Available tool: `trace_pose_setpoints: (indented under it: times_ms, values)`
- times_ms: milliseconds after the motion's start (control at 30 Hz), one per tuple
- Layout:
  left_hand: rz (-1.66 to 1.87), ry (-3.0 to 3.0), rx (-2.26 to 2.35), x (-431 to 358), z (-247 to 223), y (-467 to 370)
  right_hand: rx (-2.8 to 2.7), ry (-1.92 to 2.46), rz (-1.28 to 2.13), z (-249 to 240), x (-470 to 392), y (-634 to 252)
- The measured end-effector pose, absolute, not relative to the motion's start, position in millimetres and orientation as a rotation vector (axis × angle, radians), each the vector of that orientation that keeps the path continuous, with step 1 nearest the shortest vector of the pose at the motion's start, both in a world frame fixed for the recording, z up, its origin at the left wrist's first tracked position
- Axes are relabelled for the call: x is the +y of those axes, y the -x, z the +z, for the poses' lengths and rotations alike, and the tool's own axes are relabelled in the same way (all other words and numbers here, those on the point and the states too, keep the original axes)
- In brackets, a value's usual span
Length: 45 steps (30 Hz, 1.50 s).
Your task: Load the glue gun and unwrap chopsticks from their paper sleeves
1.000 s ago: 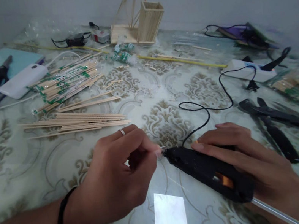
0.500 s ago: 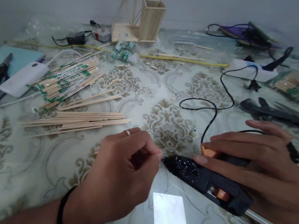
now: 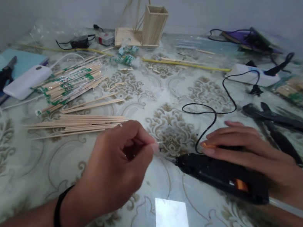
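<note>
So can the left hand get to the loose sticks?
Probably yes. The left hand is close to the loose sticks, and nothing seems to block the way, though its fingers are pinched together.

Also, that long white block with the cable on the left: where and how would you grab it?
I'd pinch the white block across its narrow width near the middle, coming from above. It lies flat, with long, fairly straight sides; the cable leaves its right end, and the scissors crowd its far-left side.
</note>
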<state>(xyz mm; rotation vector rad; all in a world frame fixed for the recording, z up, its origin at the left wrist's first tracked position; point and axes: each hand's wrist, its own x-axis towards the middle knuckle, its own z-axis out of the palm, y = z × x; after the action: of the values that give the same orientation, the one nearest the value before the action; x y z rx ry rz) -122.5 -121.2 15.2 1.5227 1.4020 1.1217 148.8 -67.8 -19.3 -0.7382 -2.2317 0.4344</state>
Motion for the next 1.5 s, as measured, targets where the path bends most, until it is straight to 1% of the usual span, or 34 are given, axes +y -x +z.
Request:
trace_pose_setpoints:
  times_ms: [100, 200, 333, 400, 500, 600, 733, 1067, 1500]
  values:
    - [1.11, -1.488, 1.396, -117, 12, 124, -2.146, 0.67, 0.703, -28, -59, -152]
    - [1.102, -1.484, 1.342, -117, 8, 123, -1.996, 0.853, 0.971, -37, -61, -152]
    - [1.12, -1.45, 1.242, -120, 7, 121, -1.678, 0.909, 1.522, -41, -75, -141]
    - [1.134, -1.56, 1.292, -122, 7, 121, -1.408, 0.943, 1.756, -38, -83, -130]
    - [1.182, -1.892, 1.418, -125, 6, 121, -1.121, 1.043, 1.953, -29, -92, -117]
    - [1.215, -2.182, 1.46, -126, 4, 122, -0.989, 1.091, 2.056, -25, -96, -112]
    - [1.154, -2.369, 1.519, -126, 1, 123, -0.952, 1.039, 2.143, -29, -99, -114]
    - [1.077, -2.446, 1.567, -128, 0, 124, -0.912, 0.891, 2.234, -30, -106, -112]
    - [1.0, -2.68, 1.616, -131, -1, 123, -0.903, 0.962, 2.239, -21, -108, -105]
